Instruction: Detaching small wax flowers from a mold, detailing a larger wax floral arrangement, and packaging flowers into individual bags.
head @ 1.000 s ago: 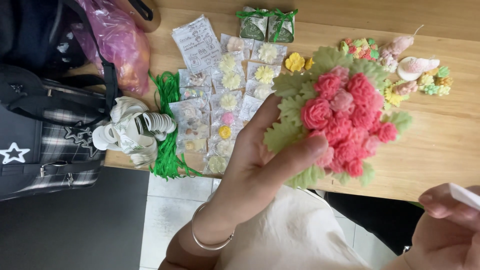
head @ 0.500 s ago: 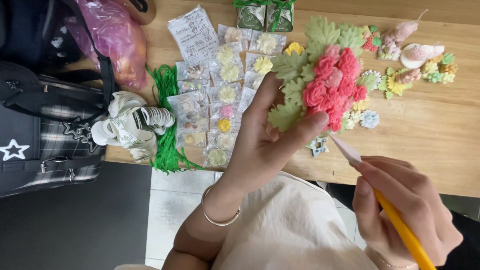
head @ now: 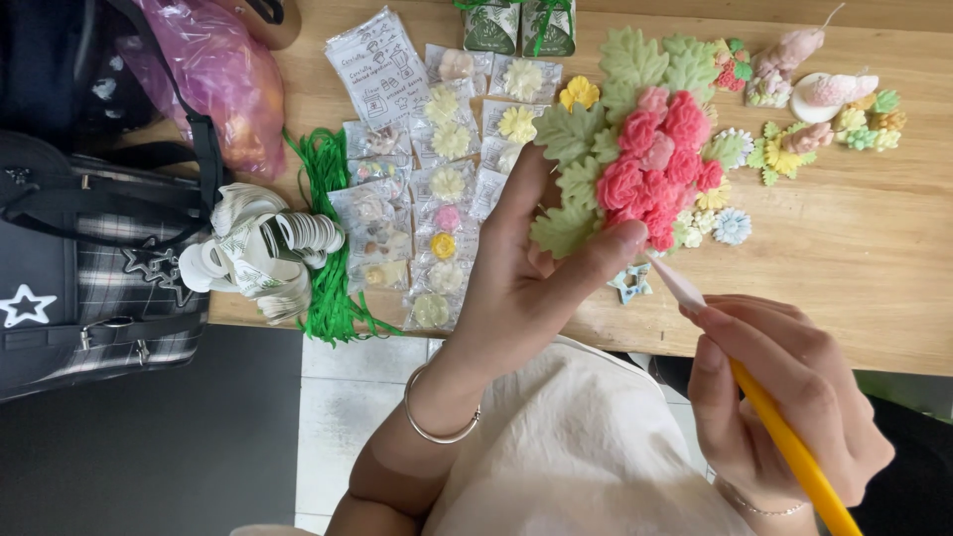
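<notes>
My left hand holds up a moulded piece of red and pink roses with pale green leaves between thumb and fingers, above the wooden table. My right hand grips a yellow-handled tool like a pen. Its white pointed tip sits just below the lower edge of the rose piece, next to my left thumb. A thin bracelet circles my left wrist.
Small clear packets of moulded flowers lie in rows on the table. Loose coloured flower pieces sit at the right. Green cord, white ribbon rolls, a pink plastic bag and a black bag are at the left.
My right hand has come up from the lower right with the yellow tool, bringing its tip to the rose piece. My left hand has raised the roses slightly toward the table's far side.
</notes>
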